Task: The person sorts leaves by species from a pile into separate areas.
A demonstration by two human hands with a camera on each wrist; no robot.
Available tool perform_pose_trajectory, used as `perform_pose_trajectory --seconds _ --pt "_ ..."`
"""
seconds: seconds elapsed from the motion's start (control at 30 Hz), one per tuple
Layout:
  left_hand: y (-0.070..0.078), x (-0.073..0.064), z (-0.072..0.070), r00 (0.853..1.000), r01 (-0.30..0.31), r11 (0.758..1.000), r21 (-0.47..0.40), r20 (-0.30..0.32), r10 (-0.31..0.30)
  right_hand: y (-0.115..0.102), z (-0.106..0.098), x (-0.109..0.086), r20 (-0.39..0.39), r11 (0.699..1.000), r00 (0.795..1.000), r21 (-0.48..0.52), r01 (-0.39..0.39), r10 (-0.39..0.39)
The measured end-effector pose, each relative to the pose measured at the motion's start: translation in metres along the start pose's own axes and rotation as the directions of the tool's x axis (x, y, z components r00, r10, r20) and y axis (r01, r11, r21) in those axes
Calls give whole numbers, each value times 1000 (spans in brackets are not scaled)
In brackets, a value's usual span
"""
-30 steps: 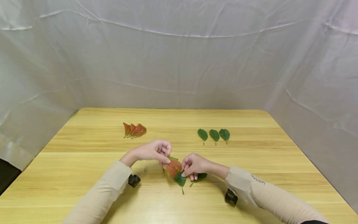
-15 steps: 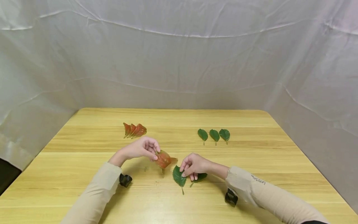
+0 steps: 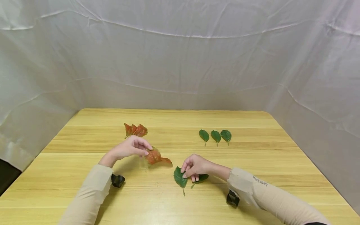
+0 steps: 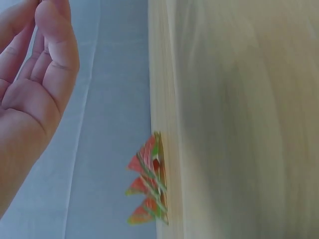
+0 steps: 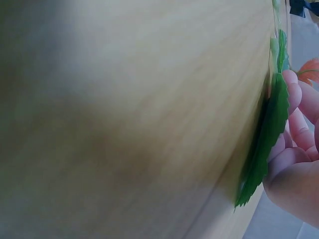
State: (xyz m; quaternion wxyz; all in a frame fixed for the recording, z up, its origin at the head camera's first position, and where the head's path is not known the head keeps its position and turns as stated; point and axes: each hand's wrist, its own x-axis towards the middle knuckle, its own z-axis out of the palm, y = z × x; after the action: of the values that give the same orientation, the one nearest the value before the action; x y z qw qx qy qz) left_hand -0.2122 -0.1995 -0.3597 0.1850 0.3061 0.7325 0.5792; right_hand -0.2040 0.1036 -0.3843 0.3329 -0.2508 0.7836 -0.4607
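Observation:
My left hand pinches red leaves between thumb and index finger, raised over the left-middle of the table; one red piece juts out to the right. In the left wrist view the left hand has its fingertips at the top edge, the held leaves out of frame. My right hand is low at the front middle, with curled fingers, thumb and index at the upper right side of a green leaf. Another green leaf lies partly hidden under that hand. In the right wrist view this serrated leaf lies along the hand.
On the wooden table, several overlapping red leaves lie at the back left, just beyond the left hand. A row of green leaves is at the back right. Grey cloth encloses the table's back and sides.
My left hand has moved left and slightly away from me with the red leaves, uncovering the green leaf by the right hand. The right hand has stayed in place.

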Motion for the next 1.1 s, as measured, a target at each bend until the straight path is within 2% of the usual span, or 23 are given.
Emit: perform_pose_trajectory --seconds 0.33,0.53,0.67,0.87,1.1 --pt "-5 -13 -13 997 58 998 39 -54 -56 0 0 0 10 1000 1000 8 8 -8" --pt "-5 -21 -21 985 126 991 45 -125 -120 1 -1 1 5 1000 1000 5 5 -5" --pt "-6 -26 -26 976 147 988 40 -169 -138 1 -1 0 4 1000 1000 6 5 -5" --pt "-11 -30 -31 971 143 990 -9 -190 -142 1 -1 -1 6 1000 1000 12 8 -8" --pt "-15 -32 -33 973 103 993 -65 -203 -115 2 0 -1 5 1000 1000 13 12 -12"
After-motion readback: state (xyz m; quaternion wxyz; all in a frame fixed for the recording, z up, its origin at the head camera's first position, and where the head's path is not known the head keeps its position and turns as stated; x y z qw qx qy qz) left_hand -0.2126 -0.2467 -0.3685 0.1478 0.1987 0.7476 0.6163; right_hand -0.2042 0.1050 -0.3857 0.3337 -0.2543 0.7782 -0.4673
